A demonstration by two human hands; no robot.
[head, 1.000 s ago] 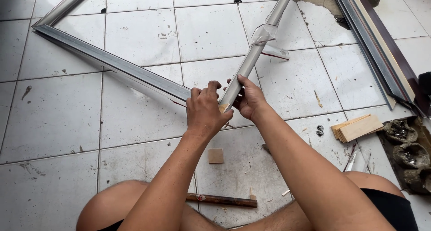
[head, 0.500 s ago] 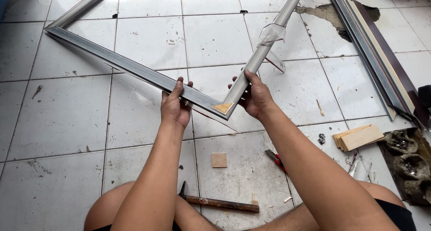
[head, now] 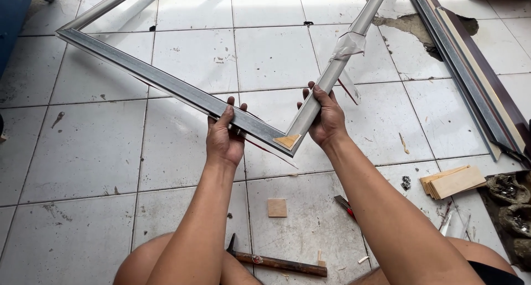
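A grey metal frame (head: 166, 84) with mitred corners is lifted above the white tiled floor, its near corner pointing at me. My left hand (head: 224, 136) grips the frame's left bar just short of that corner. My right hand (head: 326, 118) grips the right bar on the other side of the corner. A small tan triangular wedge (head: 287, 141) sits in the corner joint between my hands. Clear plastic wrap (head: 347, 44) hangs off the right bar further up.
A hammer with a wooden handle (head: 276, 262) lies on the floor between my knees. A small wood square (head: 277, 207), a red-handled tool (head: 344, 205) and a stack of thin wood pieces (head: 453, 181) lie nearby. Long metal and dark wood profiles (head: 470, 80) run along the right.
My left hand slid from the corner outward along the left bar. The frame has come up off the floor and nearer to me, with the corner wedge now exposed.
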